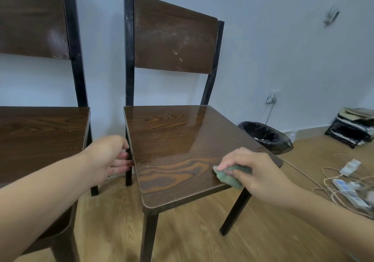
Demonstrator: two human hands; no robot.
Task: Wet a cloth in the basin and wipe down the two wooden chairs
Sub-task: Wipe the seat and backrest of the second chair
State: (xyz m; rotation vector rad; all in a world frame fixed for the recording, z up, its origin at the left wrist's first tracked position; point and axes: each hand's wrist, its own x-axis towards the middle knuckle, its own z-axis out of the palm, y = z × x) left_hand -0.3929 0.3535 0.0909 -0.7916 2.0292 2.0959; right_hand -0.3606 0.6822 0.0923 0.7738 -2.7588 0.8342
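Cloth clamped in right grip, left grip closed on seat edge
Dusty backrest beyond the grips could be missed

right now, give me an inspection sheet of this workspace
surface: right chair seat glossy, back part shiny
job's things: green cloth on seat's front right edge; left chair beside it; backrest smudged; basin not seen
clutter: lined bin, black rack
grippers: right hand presses cloth; left hand grips seat's left edge
cables: power strips with cords on floor
surroundings: wall socket, wood floor
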